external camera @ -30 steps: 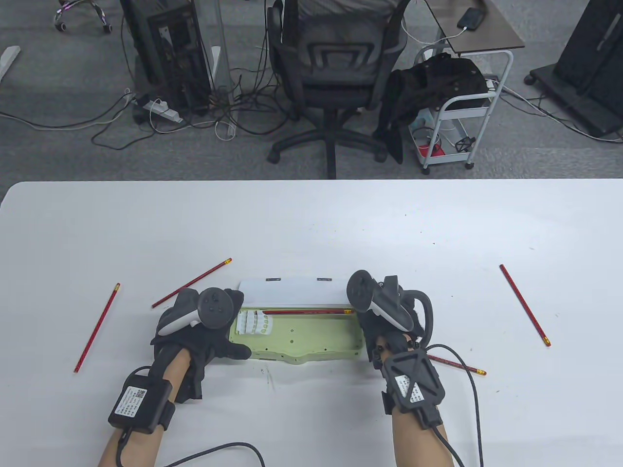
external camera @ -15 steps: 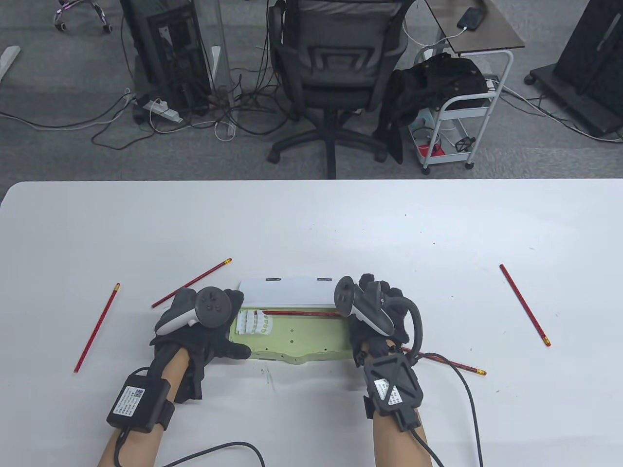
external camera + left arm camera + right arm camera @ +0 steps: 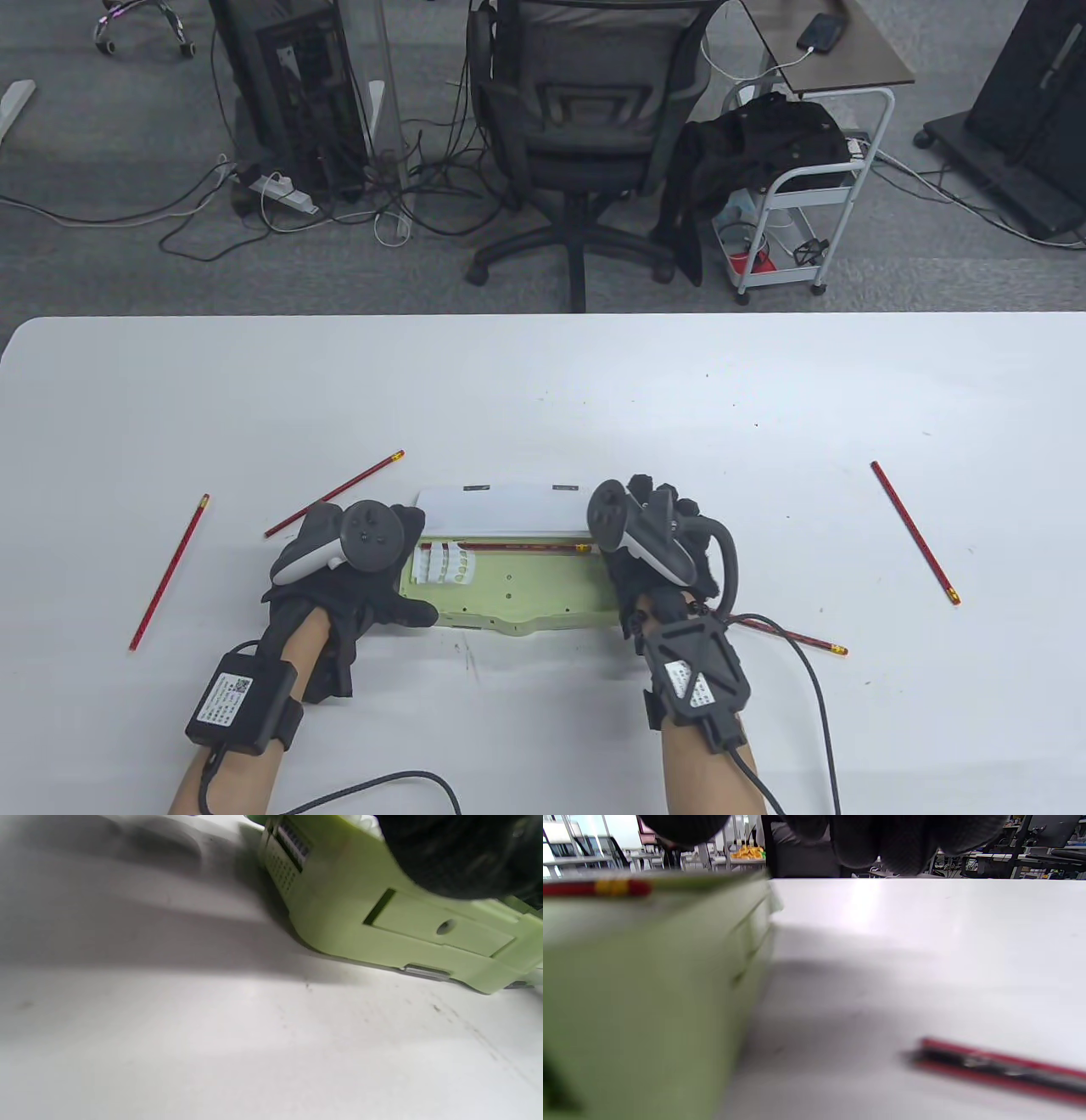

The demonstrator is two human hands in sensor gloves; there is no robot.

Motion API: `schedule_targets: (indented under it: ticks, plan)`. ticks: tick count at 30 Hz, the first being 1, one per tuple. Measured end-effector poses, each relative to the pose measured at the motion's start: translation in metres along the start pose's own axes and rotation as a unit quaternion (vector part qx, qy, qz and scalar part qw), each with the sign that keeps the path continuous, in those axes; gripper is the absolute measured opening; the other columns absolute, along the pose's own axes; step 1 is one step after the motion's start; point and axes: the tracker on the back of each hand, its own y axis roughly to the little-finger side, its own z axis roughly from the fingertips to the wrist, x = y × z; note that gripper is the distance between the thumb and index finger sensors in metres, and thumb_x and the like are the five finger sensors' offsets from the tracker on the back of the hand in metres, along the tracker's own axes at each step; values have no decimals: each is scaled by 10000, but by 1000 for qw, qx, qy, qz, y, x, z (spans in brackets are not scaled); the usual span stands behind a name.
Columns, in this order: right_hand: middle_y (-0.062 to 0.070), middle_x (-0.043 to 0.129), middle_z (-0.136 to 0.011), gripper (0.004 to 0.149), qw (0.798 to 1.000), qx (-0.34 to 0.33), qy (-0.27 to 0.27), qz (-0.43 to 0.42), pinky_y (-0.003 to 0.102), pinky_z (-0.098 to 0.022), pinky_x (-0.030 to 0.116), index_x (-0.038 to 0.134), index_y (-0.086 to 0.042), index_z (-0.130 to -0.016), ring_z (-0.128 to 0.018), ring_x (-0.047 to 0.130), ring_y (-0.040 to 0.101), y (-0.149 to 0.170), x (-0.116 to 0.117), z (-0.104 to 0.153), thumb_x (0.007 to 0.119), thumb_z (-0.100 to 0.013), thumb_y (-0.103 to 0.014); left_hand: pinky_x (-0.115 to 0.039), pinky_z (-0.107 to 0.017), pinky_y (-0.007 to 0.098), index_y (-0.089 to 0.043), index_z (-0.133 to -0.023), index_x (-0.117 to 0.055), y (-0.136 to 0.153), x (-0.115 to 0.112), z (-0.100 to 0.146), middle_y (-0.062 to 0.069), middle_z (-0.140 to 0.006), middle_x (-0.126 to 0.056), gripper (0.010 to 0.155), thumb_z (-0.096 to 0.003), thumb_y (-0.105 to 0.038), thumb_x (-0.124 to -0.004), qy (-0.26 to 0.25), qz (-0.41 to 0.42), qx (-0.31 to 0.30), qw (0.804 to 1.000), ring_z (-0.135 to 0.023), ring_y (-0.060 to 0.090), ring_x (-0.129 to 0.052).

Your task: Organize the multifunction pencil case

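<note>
Pencil case, green, lies open at the near middle of the tabletop, its white lid folded back on the far side. Left hand grips the case's left end, thumb laid along the near wall; how the other fingers lie is hidden under the tracker. Right hand sits at the case's right end; whether its fingers are curled on the wall or merely resting there cannot be told from any view. One red pencil lies inside along the far wall, beside a white ribbed insert at the left. Judged progress: early, one pencil stowed of five seen. Four remain loose: one just right of the right wrist, one far left, one angled beyond the left hand, one well apart at far right. Lid not yet closed. Left wrist view alone shows the case's outer side wall, with a recessed panel and a grille-like patch; no pencils appear there. Right wrist view alone shows, blurred, the stowed pencil's yellow-banded end level with the case's top edge and the nearest loose pencil lying flat on the tabletop, apart from the case. Only the table view shows all the pencils at once.
</note>
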Motion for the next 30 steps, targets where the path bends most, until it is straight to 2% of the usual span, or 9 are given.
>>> schedule_targets:
  ticks: [3, 6, 8, 11, 14, 20, 25, 30]
  plan:
    - [300, 607, -1046, 666, 1000, -19, 1, -1, 675, -669, 623, 580, -51, -1065, -904, 696, 567, 37, -18, 18, 663, -507, -404, -388, -722, 784, -163, -1144, -116, 0, 0, 0, 171, -1254, -172, 1193, -283, -648, -784, -2, -4, 1, 1000, -1160, 487, -303]
    - [270, 681, -1017, 600, 999, -3, 22, 32, 657, -665, 652, 665, -82, -1023, -890, 741, 543, 77, -27, 45, 727, -499, -369, -390, -721, 784, -160, -1145, -117, -1, 0, 0, 175, -1253, -172, 1195, -282, -648, -784, -3, -6, 1, 1000, -1158, 490, -303]
    - [253, 707, -1003, 569, 998, 12, 26, 56, 635, -668, 665, 699, -96, -998, -886, 758, 520, 96, -25, 57, 762, -491, -345, -389, -722, 784, -159, -1145, -115, -1, 0, 0, 177, -1252, -168, 1192, -285, -647, -782, -3, -7, 1, 1000, -1159, 487, -300]
    - [240, 723, -994, 569, 995, 40, 3, 93, 619, -671, 674, 717, -105, -985, -884, 768, 505, 124, -11, 71, 800, -474, -338, -392, -722, 782, -156, -1145, -117, -2, 0, 0, 179, -1252, -168, 1192, -287, -647, -782, -1, -12, 4, 1000, -1157, 488, -302]
    - [226, 732, -990, 571, 995, 38, -11, 96, 605, -674, 681, 727, -116, -976, -884, 775, 491, 131, 3, 76, 821, -459, -341, -389, -723, 782, -157, -1144, -116, -2, 0, 0, 178, -1251, -165, 1192, -286, -645, -784, 1, -10, 3, 1000, -1159, 485, -297]
    - [199, 744, -988, 570, 989, 36, -35, 140, 584, -676, 696, 731, -131, -972, -885, 793, 463, 118, 23, 76, 844, -451, -332, -390, -722, 784, -165, -1142, -115, 1, 0, -3, 171, -1250, -161, 1196, -282, -645, -792, 1, 7, -7, 1000, -1158, 487, -296]
    - [186, 767, -971, 570, 986, 45, -35, 156, 570, -668, 719, 726, -119, -974, -870, 822, 441, 114, 37, 77, 851, -452, -310, -393, -720, 785, -168, -1141, -109, 3, -1, -4, 169, -1250, -161, 1199, -280, -647, -793, -2, 16, -14, 1000, -1158, 486, -300]
    - [172, 790, -952, 537, 988, 46, -12, 148, 560, -661, 735, 750, -131, -950, -850, 847, 425, 117, 38, 83, 838, -452, -310, -396, -719, 785, -170, -1140, -106, 3, -1, -4, 169, -1249, -158, 1199, -280, -648, -790, -2, 14, -12, 1000, -1157, 489, -299]
